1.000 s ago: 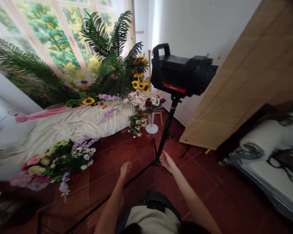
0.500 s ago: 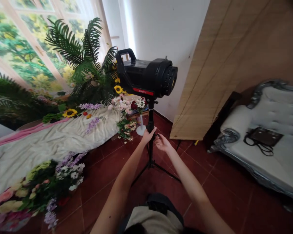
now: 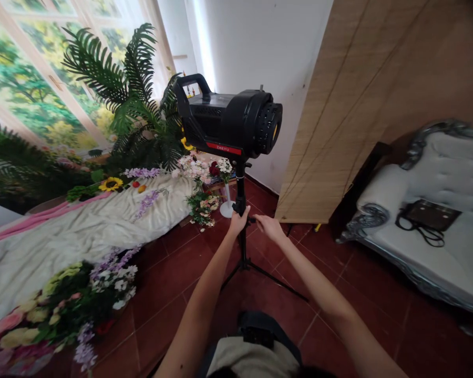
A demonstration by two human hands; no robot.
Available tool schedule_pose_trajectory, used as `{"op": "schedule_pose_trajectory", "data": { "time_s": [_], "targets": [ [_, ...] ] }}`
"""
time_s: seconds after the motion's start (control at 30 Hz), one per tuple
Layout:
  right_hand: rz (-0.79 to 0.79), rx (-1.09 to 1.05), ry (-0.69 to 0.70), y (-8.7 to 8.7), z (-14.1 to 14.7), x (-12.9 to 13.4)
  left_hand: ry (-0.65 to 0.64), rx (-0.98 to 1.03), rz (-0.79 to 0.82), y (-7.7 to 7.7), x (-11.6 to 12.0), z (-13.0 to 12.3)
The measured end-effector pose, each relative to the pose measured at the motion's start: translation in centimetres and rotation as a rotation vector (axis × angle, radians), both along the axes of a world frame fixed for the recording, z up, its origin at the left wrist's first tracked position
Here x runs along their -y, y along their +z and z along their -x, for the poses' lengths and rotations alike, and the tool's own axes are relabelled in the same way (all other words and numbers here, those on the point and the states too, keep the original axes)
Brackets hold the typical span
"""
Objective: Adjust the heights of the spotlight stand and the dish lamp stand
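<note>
A black studio light [image 3: 224, 121] with a carry handle and a red "ZHEYU" label sits on top of a black light stand [image 3: 243, 244]. Its round front points to the right. My left hand [image 3: 238, 221] is wrapped round the stand's column, just below a collar. On the column's right side, the fingers of my right hand [image 3: 268, 227] pinch a small tightening knob [image 3: 252, 219]. Below, the stand's legs are spread on the red tiled floor [image 3: 173, 283].
Artificial flowers [image 3: 59, 310] and a cream cloth [image 3: 82, 226] lie to the left, with palm fronds [image 3: 134, 94] behind. A bamboo blind [image 3: 319, 131] hangs right of the light. At the far right a white tufted sofa [image 3: 449, 168] holds a brown bag [image 3: 433, 215].
My right hand's fingers have turned from palm-up to knuckles-up at the knob. The light appears slightly further left in view. My left hand stays round the column.
</note>
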State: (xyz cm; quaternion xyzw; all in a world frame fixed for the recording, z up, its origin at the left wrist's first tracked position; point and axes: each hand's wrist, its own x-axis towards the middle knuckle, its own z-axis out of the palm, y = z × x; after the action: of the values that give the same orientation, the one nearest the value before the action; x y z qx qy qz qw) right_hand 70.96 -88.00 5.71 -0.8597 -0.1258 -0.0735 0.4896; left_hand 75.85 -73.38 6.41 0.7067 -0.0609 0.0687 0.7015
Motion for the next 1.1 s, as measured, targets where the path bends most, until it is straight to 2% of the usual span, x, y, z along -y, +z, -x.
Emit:
{"op": "schedule_pose_trajectory", "data": {
  "time_s": [0.03, 0.1, 0.2, 0.33, 0.53, 0.7, 0.8, 0.9, 1.1],
  "targets": [
    [0.063, 0.055, -0.037, 0.0, 0.1, 0.2, 0.003, -0.005, 0.010, 0.0, 0.1, 0.1],
    [0.095, 0.086, -0.112, -0.4, 0.1, 0.3, 0.000, -0.026, 0.020, 0.1, 0.1, 0.2],
    [-0.044, -0.034, -0.209, -1.3, -0.2, -0.2, 0.007, -0.035, 0.010, 0.1, 0.1, 0.2],
    [-0.215, -0.218, -0.186, -1.6, -0.5, -1.0, 0.020, -0.027, 0.000, -0.1, 0.1, 0.2],
    [-0.198, 0.070, -0.210, -0.2, 0.7, -2.0, 0.038, -0.021, 0.030, -0.4, 0.1, 0.3],
    [-0.171, 0.157, -0.234, 1.1, 1.3, -2.3, 0.023, -0.039, 0.033, -0.3, 0.1, 0.5],
    [-0.189, 0.232, -0.252, 2.5, 0.5, -2.8, 0.021, -0.022, 0.052, -0.4, 0.2, 0.5],
    [-0.157, 0.259, -0.183, 3.6, -1.0, -4.0, 0.015, 0.001, 0.089, -0.9, 0.3, 0.2],
    [-0.055, 0.197, -0.134, 4.0, -3.8, -6.9, 0.079, 0.006, 0.162, -2.7, 0.2, -0.9]
  ]
}}
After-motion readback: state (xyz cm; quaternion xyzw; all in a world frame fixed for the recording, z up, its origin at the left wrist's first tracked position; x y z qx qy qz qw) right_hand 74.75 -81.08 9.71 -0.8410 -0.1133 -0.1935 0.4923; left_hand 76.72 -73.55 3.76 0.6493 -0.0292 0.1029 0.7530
